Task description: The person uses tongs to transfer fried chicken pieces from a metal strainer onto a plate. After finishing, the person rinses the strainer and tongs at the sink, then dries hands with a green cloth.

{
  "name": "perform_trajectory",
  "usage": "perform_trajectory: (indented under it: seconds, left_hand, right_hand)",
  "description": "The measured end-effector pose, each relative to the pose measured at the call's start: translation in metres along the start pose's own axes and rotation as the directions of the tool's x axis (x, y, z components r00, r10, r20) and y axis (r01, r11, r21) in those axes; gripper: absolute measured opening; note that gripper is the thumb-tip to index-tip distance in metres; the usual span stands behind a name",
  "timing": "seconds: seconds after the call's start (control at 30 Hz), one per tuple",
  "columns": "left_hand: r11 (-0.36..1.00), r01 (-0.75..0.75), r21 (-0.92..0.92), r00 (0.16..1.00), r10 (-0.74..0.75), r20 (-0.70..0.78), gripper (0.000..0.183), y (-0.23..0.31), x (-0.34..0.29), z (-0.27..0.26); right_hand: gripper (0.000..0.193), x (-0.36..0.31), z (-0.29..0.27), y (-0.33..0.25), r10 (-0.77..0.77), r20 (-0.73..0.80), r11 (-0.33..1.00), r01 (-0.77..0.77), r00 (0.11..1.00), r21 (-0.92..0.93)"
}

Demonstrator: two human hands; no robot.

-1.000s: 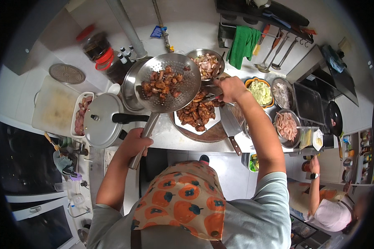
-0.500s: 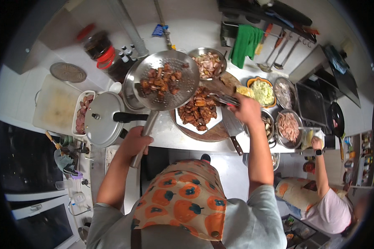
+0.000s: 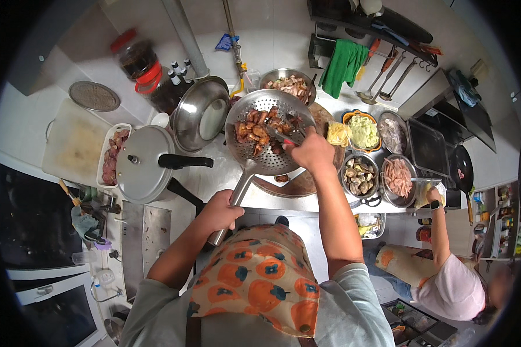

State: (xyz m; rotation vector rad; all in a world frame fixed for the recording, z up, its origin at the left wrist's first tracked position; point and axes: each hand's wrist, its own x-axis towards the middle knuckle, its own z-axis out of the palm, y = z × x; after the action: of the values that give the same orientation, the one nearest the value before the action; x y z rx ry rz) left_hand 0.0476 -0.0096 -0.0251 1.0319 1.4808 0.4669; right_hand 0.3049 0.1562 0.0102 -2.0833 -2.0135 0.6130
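Note:
My left hand (image 3: pixel 221 211) is wrapped round the handle of a large perforated metal skimmer (image 3: pixel 255 161). Browned, glazed meat pieces (image 3: pixel 256 130) lie in its bowl. My right hand (image 3: pixel 311 151) grips metal tongs (image 3: pixel 289 139) with a bit of red on them, their tips down among the meat. Beneath the skimmer, a white plate (image 3: pixel 298 173) is mostly hidden; it rests on a round wooden board (image 3: pixel 292 188).
Left are a lidded pressure cooker (image 3: pixel 142 170) and a tilted metal wok (image 3: pixel 185 115). Right stand bowls of mushrooms (image 3: pixel 359 176), shredded cabbage (image 3: pixel 364 130) and pink meat strips (image 3: pixel 398 178). A metal bowl (image 3: pixel 283 72) stands behind. Another person (image 3: pixel 446 277) works at far right.
The skimmer has moved right and nearer, now over the plate. The tongs have moved left from the plate's meat into the skimmer. The wok behind it has come into view.

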Motion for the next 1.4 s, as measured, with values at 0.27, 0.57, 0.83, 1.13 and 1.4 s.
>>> perform_trajectory:
  seconds: [0.27,0.57,0.83,1.13,1.4]
  left_hand:
    - [0.999,0.017,0.040,1.000,-0.016,-0.009,0.023,-0.008,-0.003,-0.004]
    - [0.995,0.018,0.100,1.000,-0.016,-0.024,0.022,-0.004,-0.013,0.000]
    - [0.999,0.019,0.031,1.000,-0.019,-0.005,0.023,-0.005,-0.014,-0.005]
    - [0.997,0.018,-0.081,1.000,-0.016,0.027,0.018,0.000,-0.016,-0.012]
    - [0.998,0.005,-0.064,1.000,-0.005,0.000,0.016,0.004,-0.015,-0.025]
  right_hand:
    - [0.084,-0.008,0.004,0.010,-0.111,0.100,0.994,0.109,0.989,0.016]
    - [0.064,-0.020,0.013,-0.007,-0.192,0.041,0.979,0.194,0.980,-0.056]
    - [0.058,-0.033,0.015,-0.001,-0.254,-0.010,0.960,0.251,0.967,-0.121]
    - [0.053,-0.034,0.014,0.010,-0.401,-0.051,0.899,0.383,0.915,-0.211]
    - [0.051,-0.028,0.002,0.016,-0.342,-0.187,0.939,0.345,0.921,-0.017]
